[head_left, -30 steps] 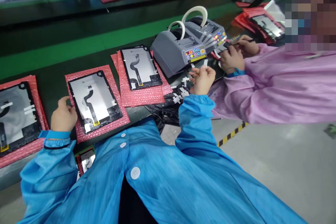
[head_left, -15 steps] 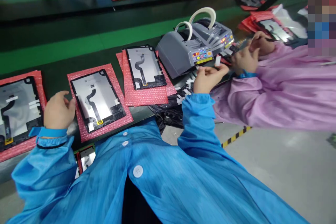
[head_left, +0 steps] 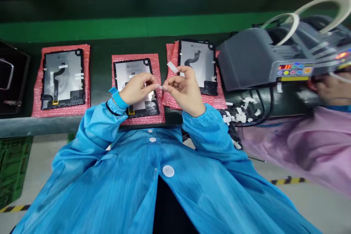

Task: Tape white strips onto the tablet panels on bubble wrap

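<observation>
A shiny blue work coat with faint fine stripes, its long sleeves gathered at the cuffs. White round buttons down the front. Bright blue wristband and thin black band on the left; black clothing shows through the coat's opening.

The tabletop is dark green, the band across the upper frame a brighter green. The screens are silver-grey edged in black, their bubble wrap pinkish red. Near the centre, the tape strip is white. At right, the tape dispenser is grey with red digits. The coat is bright blue, its buttons white; the sleeve at lower right, lilac-pink. The floor tape is striped yellow and black.
</observation>
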`<action>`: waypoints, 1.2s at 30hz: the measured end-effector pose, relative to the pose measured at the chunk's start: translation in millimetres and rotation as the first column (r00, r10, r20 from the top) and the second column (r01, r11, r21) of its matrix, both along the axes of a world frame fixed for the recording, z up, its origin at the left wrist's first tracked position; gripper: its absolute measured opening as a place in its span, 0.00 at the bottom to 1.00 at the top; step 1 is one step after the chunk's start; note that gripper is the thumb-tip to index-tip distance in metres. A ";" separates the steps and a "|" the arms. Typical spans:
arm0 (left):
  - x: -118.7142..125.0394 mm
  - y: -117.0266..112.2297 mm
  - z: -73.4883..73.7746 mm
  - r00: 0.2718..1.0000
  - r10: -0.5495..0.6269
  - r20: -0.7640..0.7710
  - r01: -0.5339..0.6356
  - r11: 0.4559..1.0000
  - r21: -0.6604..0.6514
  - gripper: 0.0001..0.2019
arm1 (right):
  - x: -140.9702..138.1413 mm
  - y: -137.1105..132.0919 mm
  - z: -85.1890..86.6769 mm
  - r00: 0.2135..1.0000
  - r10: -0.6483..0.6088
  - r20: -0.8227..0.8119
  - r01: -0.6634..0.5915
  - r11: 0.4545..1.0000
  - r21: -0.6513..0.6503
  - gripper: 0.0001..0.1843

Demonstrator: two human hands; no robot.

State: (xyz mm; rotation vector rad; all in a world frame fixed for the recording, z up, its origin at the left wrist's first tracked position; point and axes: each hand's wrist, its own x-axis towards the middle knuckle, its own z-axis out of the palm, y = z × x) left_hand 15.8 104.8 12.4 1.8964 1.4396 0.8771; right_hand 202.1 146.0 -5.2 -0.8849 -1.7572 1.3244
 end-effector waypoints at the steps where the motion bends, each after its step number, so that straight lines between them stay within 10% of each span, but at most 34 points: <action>1: -2.4 -1.7 -1.8 1.000 0.011 0.017 -0.010 1.000 -0.008 0.10 | -1.7 0.8 -0.6 1.000 0.015 0.009 -0.015 1.000 -0.008 0.33; 20: -8.9 0.1 -11.6 0.992 0.127 0.016 -0.123 0.982 -0.142 0.09 | -9.0 14.7 -20.4 0.998 -0.006 0.060 0.011 0.997 -0.081 0.26; 29: 14.2 4.3 -13.0 0.845 0.220 -0.488 -0.357 0.911 -0.207 0.09 | -22.7 24.1 -45.7 0.975 -0.072 0.211 0.091 0.992 -0.084 0.26; 36: 20.8 4.7 -24.3 0.821 0.201 -0.535 -0.351 0.916 -0.193 0.10 | -28.0 22.4 -52.4 0.944 -0.106 0.312 0.132 0.989 -0.064 0.23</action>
